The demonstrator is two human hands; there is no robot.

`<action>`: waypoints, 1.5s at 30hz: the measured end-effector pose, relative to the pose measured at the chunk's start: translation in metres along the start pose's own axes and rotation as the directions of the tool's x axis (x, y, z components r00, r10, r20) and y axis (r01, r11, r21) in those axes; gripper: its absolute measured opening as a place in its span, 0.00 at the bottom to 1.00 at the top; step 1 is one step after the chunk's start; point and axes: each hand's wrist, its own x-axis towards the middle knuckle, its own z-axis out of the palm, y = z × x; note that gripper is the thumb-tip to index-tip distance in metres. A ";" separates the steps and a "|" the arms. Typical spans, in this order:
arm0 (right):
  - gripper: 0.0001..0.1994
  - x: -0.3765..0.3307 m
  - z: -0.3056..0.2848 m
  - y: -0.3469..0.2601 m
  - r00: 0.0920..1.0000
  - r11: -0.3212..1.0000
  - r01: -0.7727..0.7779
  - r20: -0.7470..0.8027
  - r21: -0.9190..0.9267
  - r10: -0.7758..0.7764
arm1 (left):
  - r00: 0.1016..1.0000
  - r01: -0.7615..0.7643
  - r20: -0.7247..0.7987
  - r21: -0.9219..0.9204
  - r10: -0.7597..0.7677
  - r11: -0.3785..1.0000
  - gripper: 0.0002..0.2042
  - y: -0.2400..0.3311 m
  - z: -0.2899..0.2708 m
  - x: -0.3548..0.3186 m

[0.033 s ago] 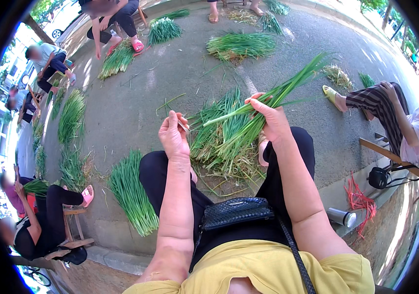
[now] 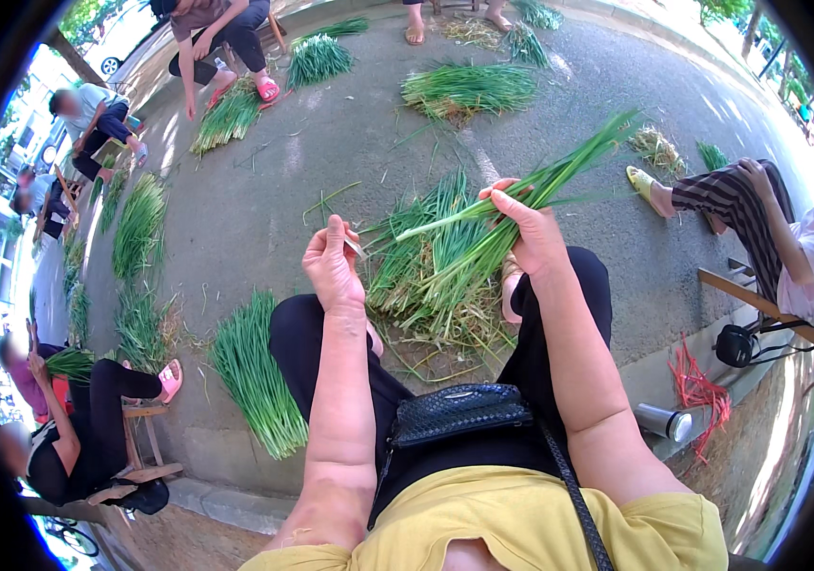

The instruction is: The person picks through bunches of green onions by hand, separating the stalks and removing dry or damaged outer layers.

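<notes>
My right hand (image 2: 533, 228) is closed around a bunch of long green chives (image 2: 569, 171). Their leafy tips point up to the right and the pale stem ends down to the left. One thicker stalk sticks out towards my left hand. That left hand (image 2: 334, 271) is closed, thumb up, pinching a small pale strip (image 2: 356, 247) just left of the stalk's end, apart from it. Below both hands, between my knees, lies a loose heap of chives (image 2: 431, 257) with yellowed scraps at its near side. A neat pile of chives (image 2: 259, 376) lies by my left knee.
More chive piles (image 2: 469, 88) lie on the grey pavement. Several people sit around on low seats, one in striped trousers (image 2: 735, 195) at the right. A silver flask (image 2: 664, 422) and red ties (image 2: 697, 390) lie right of me. A black woven bag (image 2: 462, 414) rests on my lap.
My left hand has shifted very slightly left, and the pale strip shows more plainly. The chives' tips in my right hand have dipped a little.
</notes>
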 end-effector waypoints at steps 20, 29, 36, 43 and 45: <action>0.08 0.002 -0.003 -0.002 0.997 0.996 -0.061 -0.056 -0.058 0.058 | 0.829 -0.132 0.528 0.505 -0.184 0.853 0.05 -0.001 0.026 -0.032; 0.11 0.000 -0.003 0.000 0.981 1.000 0.003 0.194 0.012 -0.005 | 0.836 -0.007 0.463 0.546 -0.294 0.838 0.07 -0.010 0.022 -0.029; 0.11 -0.005 0.000 -0.005 0.932 0.999 0.030 0.362 -0.031 -0.017 | 0.822 -0.065 0.489 0.591 -0.293 0.804 0.10 -0.011 0.023 -0.031; 0.09 -0.002 0.000 -0.002 0.966 0.998 -0.035 0.254 -0.061 0.050 | 0.775 -0.182 0.584 0.573 -0.241 0.799 0.08 -0.009 0.030 -0.042; 0.08 0.001 -0.008 -0.003 0.971 0.999 -0.035 0.235 -0.020 0.038 | 0.758 -0.173 0.593 0.583 -0.270 0.794 0.07 -0.007 0.030 -0.041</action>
